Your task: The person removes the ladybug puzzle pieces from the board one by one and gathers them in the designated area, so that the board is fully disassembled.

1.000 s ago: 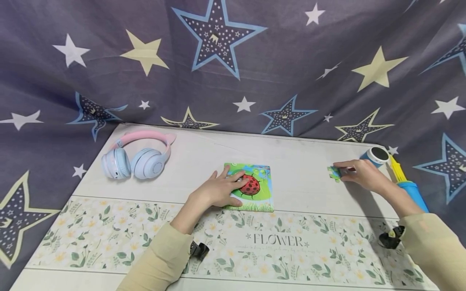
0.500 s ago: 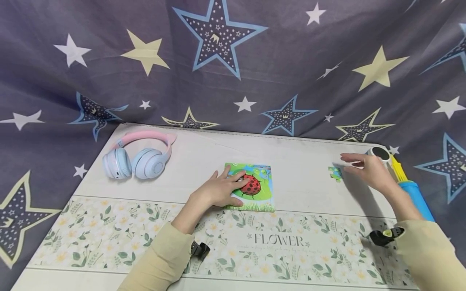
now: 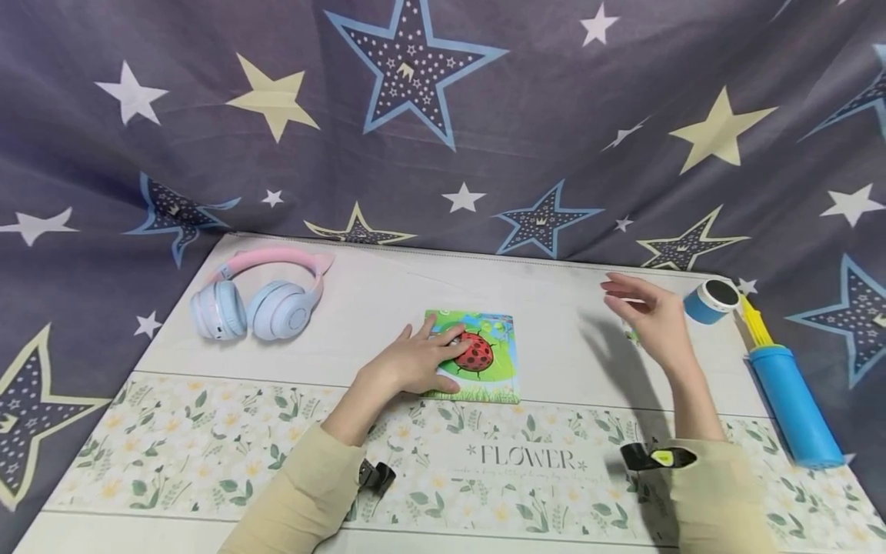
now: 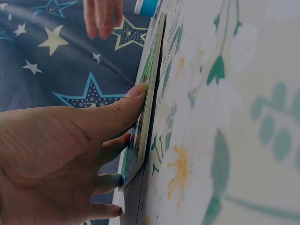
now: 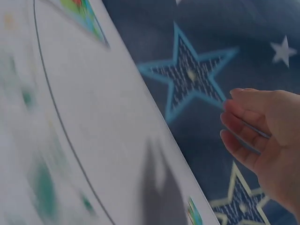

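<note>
A square ladybug jigsaw puzzle (image 3: pixel 487 385) lies flat on the table in the head view. My left hand (image 3: pixel 411 362) rests on its left part with fingers spread, covering some of the picture. In the left wrist view the thumb (image 4: pixel 124 110) lies on the puzzle board's near edge. My right hand (image 3: pixel 654 319) is raised above the table to the right, fingers loosely bent and nothing in them. Partly hidden behind it is a green-and-blue puzzle piece (image 3: pixel 631 336) on the table, which also shows at the bottom of the right wrist view.
Pink and light-blue headphones (image 3: pixel 280 308) lie at the back left. At the right stand a small blue cylinder (image 3: pixel 707 302) with a white rim and dark top, and a blue pump-like tube (image 3: pixel 796 404) with a yellow end. A star-patterned curtain (image 3: pixel 415 177) hangs behind the table.
My right hand has let go of the puzzle piece, risen, and moved left over it, baring the blue cylinder and tube. The left hand has stayed on the puzzle.
</note>
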Motion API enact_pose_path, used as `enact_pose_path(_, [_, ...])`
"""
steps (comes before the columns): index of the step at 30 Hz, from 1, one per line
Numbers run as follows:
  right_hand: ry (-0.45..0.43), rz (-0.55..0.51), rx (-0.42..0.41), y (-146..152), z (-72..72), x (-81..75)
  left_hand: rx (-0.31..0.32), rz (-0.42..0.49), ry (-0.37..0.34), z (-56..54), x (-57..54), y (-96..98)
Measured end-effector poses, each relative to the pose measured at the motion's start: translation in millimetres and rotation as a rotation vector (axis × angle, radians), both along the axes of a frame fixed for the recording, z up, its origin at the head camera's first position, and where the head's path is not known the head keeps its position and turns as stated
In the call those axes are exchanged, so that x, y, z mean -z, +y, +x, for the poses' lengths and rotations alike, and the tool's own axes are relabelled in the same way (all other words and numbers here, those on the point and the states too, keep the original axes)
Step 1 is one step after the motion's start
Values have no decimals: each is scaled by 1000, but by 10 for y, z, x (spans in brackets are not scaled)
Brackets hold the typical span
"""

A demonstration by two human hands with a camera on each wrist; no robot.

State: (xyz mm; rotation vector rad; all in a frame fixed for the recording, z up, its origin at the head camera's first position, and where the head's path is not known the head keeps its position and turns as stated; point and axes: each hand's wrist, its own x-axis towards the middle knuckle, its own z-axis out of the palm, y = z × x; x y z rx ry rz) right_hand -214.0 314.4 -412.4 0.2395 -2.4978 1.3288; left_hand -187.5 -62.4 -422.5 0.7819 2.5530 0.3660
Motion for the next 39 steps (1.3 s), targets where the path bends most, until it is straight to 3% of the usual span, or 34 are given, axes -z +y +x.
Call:
enact_pose_path(5, [-22,-47,-113,-446,22,9,-10,-2,2,-3,16,-16])
enact_pose_path(13, [-149,6,-287,-977,123,137,-3,-7,2,-16,3,-10])
enact_pose_path(19, [-243,98,-394,-1153,188,243,2,-9,-2,-18,8,7])
enact_pose_path(26, [-265,209,-412,-1184,215,319,3,-4,-5,-14,16,21])
enact_pose_path(39, [-278,300,-392,-1213,200,334,3,-25,-7,-22,-7,3])
